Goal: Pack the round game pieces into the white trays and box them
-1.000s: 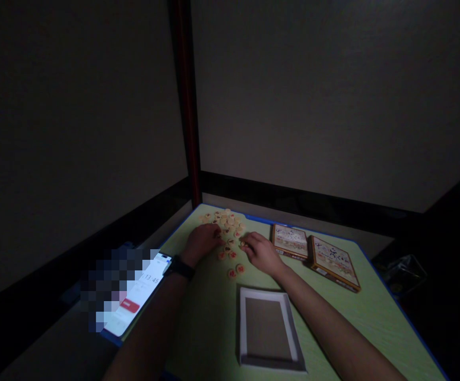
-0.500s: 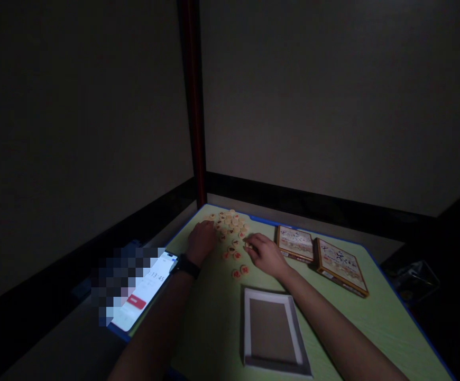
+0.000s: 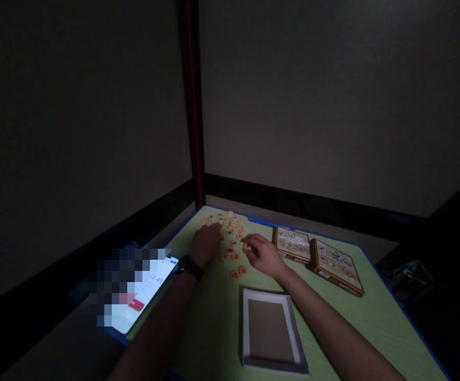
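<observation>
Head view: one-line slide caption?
Left hand at scattered round pieces, right hand holding one; open tray and two printed boxes share the green table.

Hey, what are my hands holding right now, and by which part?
Your right hand appears to pinch a round game piece by its rim; whether your left hand holds one cannot be told.

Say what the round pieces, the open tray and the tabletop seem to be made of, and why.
Round pieces: perhaps wood or plastic, smooth-looking, pale with red or dark marks.
Open tray: probably cardboard, matt, with thin pale walls and a brown base.
Tabletop: possibly laminate, low sheen, green with faint streaks and a blue edge.
</observation>
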Demonstrator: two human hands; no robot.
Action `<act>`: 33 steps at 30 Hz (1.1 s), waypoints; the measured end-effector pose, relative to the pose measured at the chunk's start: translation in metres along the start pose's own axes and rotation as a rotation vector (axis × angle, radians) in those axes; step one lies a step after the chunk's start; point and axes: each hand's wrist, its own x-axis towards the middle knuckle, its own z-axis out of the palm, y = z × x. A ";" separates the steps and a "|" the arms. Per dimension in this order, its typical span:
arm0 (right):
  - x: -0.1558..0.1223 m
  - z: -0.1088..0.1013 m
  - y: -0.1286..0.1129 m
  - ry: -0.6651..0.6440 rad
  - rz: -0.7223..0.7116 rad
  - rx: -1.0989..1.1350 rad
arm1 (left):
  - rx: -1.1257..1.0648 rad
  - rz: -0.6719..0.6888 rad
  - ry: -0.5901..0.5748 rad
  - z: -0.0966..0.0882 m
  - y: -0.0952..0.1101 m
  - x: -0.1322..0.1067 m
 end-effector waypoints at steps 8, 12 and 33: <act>0.000 -0.004 -0.003 0.012 0.021 0.042 | -0.034 -0.010 0.126 0.005 0.002 0.002; 0.013 -0.015 -0.014 0.009 -0.014 -0.007 | -0.050 -0.009 0.103 0.005 0.004 0.001; 0.027 -0.007 -0.060 -0.338 0.078 -0.340 | -0.173 -0.099 0.073 0.008 0.000 0.007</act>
